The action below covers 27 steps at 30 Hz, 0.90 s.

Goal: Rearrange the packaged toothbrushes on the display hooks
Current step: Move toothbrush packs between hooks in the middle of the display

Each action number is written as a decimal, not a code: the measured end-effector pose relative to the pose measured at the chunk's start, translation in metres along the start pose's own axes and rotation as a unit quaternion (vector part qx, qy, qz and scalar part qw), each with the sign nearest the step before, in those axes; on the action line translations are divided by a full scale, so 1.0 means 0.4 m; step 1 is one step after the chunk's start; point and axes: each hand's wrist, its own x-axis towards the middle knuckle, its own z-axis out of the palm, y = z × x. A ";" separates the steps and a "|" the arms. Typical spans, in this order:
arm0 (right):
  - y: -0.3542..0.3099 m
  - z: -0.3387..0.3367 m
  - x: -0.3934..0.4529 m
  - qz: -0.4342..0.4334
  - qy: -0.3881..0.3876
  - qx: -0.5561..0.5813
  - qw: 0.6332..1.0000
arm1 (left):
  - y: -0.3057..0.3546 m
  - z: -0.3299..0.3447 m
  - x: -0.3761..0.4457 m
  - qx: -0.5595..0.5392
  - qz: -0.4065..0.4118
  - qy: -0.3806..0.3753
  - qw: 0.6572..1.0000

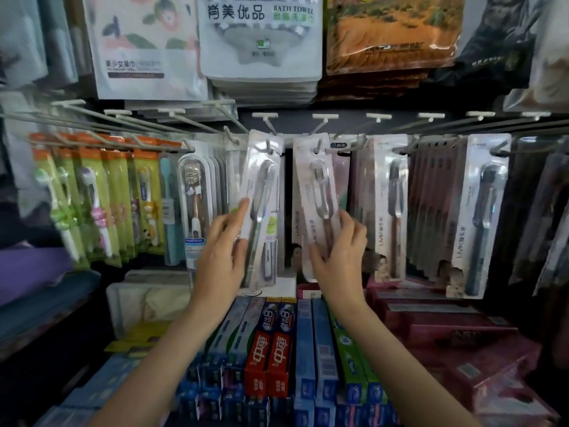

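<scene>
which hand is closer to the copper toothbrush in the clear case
Left. The left hand holds a pack just right of the copper toothbrush; the right hand is farther right, on another pack.

Lit evenly and softly from the front, moderately bright at centre, dimmer toward the left and right edges. White glare on the clear toothbrush packs (317, 192). Slightly soft throughout, with motion blur on the green children's packs (92, 195) at left. Wide-angle bending of the display hooks (431, 118) toward the corners.

toothbrush packs (320, 198) on hooks (268, 147), toothpaste boxes (271, 355) below
</scene>
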 end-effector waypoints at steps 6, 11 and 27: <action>-0.038 0.019 -0.017 -0.139 0.119 -0.062 0.981 | 0.002 -0.056 0.010 0.000 0.016 -0.007 1.000; -0.087 0.063 -0.045 -0.181 0.003 0.005 0.983 | 0.011 -0.108 0.022 -0.003 0.026 -0.037 0.999; -0.086 0.082 -0.032 0.030 -0.161 0.146 0.976 | 0.028 -0.145 0.061 -0.287 -0.232 -0.168 0.914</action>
